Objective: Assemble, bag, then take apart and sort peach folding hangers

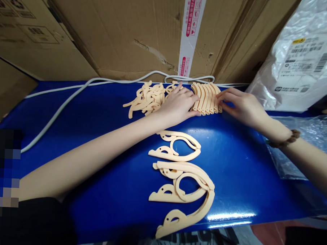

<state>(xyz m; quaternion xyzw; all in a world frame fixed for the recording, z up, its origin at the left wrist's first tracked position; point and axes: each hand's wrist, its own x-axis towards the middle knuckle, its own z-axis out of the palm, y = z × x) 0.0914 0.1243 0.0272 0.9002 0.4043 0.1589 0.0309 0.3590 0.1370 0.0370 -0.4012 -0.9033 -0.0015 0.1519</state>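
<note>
At the back of the blue table, my left hand (180, 101) rests against the left side of a neat row of curved beige plastic pieces (206, 98), its fingers apart. My right hand (238, 104) touches the right end of that row, with thumb and fingers bent around the last piece. Left of my left hand lies a loose pile of beige hook-like pieces (151, 96). Nearer to me, folded beige hangers (178, 152) lie flat, one above the other, the closest a larger overlapping group (196, 174).
Cardboard boxes (115, 33) stand behind the blue table (102, 213), with a white cable (61, 109) along the back and left. A white wrapped parcel (298, 67) stands at the back right, and clear plastic film (294, 157) lies below it, near my right forearm.
</note>
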